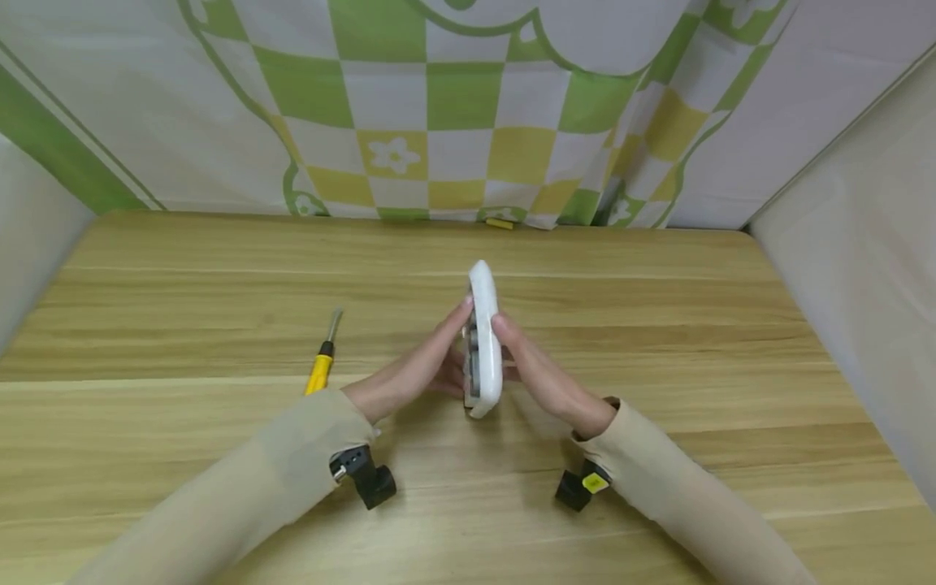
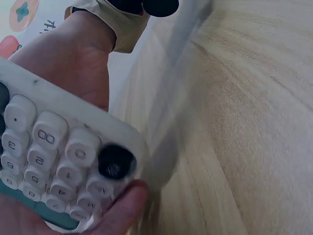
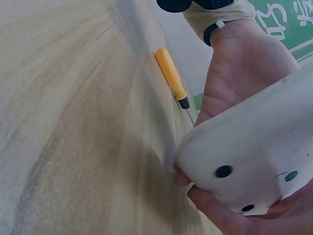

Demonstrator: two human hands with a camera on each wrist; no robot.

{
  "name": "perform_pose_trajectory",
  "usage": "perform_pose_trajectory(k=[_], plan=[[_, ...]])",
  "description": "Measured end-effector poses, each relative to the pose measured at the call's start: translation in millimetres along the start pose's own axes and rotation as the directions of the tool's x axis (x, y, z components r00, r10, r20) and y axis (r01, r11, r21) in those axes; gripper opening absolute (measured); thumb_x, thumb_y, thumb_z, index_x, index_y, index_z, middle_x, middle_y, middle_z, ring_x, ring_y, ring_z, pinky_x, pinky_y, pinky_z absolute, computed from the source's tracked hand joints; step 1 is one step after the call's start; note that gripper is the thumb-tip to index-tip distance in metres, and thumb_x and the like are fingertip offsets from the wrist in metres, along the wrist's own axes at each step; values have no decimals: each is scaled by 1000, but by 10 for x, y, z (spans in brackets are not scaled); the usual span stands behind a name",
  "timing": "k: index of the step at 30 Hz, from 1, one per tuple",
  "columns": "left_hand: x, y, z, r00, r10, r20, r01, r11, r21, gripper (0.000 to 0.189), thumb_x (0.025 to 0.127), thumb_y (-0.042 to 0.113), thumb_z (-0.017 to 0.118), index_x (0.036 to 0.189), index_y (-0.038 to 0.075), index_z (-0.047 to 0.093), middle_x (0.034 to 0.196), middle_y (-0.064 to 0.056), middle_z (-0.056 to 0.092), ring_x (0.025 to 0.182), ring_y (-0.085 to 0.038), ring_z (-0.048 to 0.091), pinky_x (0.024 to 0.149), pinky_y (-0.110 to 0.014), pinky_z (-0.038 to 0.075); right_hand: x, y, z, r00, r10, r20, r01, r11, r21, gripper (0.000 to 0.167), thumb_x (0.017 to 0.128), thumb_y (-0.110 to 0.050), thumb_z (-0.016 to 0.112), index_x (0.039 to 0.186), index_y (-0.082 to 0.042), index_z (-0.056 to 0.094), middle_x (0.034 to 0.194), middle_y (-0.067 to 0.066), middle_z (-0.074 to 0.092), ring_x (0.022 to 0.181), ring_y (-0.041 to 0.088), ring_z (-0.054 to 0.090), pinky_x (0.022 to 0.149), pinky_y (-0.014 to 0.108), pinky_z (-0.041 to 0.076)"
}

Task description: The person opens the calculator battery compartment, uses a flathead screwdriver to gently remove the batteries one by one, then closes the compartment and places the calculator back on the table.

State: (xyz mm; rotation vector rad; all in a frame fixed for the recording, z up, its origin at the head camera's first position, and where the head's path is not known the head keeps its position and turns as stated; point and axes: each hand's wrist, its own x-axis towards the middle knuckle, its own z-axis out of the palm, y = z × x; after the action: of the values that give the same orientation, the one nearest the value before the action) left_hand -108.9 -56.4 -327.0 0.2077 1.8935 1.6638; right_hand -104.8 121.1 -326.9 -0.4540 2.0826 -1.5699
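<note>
A white calculator (image 1: 488, 357) stands on its long edge between my two hands, over the middle of the table. My left hand (image 1: 413, 374) holds it from the key side, thumb near the top. From the back side my right hand (image 1: 548, 382) holds it too. The left wrist view shows round white keys (image 2: 50, 128) and one black key (image 2: 116, 161), with a left finger at the corner. Dark round feet (image 3: 224, 171) dot the plain back in the right wrist view. Whether the lower edge touches the table, I cannot tell.
A yellow-handled screwdriver (image 1: 319, 374) lies left of my left hand, partly behind the sleeve. The wooden table (image 1: 658, 309) ends at a green, white and yellow checked cloth (image 1: 461, 97). A small yellow piece (image 1: 500, 223) lies at the back edge. Both wrists carry black cameras (image 1: 373, 485).
</note>
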Motion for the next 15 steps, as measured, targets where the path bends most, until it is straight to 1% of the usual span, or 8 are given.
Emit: perform_pose_trajectory(k=[4, 5, 7, 11, 14, 15], plan=[[-12, 1, 24, 1000, -18, -17, 19, 998, 64, 73, 97, 61, 15, 131, 1, 40, 115, -19, 49, 92, -28, 62, 85, -40, 54, -5, -32, -4, 1000, 12, 1, -12, 1000, 22, 82, 96, -61, 12, 151, 0, 14, 138, 30, 44, 124, 42, 50, 102, 49, 44], [-18, 0, 27, 999, -29, -26, 31, 996, 86, 75, 96, 63, 16, 131, 1, 40, 119, -20, 47, 95, -29, 61, 87, -40, 53, -7, -40, -6, 1000, 16, 3, -16, 999, 30, 80, 97, -59, 12, 150, 1, 16, 137, 30, 45, 123, 42, 51, 101, 49, 45], [-32, 2, 34, 997, -58, -56, 64, 991, 116, 77, 95, 66, 18, 134, 2, 35, 123, -17, 41, 98, -29, 60, 88, -40, 52, -10, -48, -9, 1000, 17, 9, -17, 999, 36, 78, 97, -57, 12, 149, 2, 18, 135, 31, 47, 121, 42, 52, 99, 48, 46], [-38, -1, 41, 993, -83, -87, 94, 986, 139, 82, 94, 68, 19, 138, 0, 30, 123, -18, 42, 97, -30, 60, 87, -40, 52, -17, -41, -18, 1000, 13, 13, -13, 1000, 28, 81, 96, -59, 13, 150, 1, 17, 136, 31, 46, 122, 42, 52, 99, 48, 47], [-33, -2, 40, 989, -78, -125, 93, 988, 122, 79, 94, 67, 19, 135, 1, 30, 119, -18, 42, 95, -29, 57, 81, -38, 53, -17, -43, -39, 1000, 0, -5, 1, 999, 42, 82, 97, -59, 14, 148, 5, 20, 136, 32, 46, 121, 43, 52, 97, 47, 48], [-28, -1, 37, 988, -68, -135, 83, 991, 106, 77, 95, 66, 19, 133, 0, 31, 118, -18, 41, 94, -29, 57, 78, -37, 54, -17, -47, -49, 1000, -7, -20, 8, 999, 47, 81, 97, -57, 14, 147, 6, 22, 135, 32, 46, 119, 44, 53, 96, 47, 50]])
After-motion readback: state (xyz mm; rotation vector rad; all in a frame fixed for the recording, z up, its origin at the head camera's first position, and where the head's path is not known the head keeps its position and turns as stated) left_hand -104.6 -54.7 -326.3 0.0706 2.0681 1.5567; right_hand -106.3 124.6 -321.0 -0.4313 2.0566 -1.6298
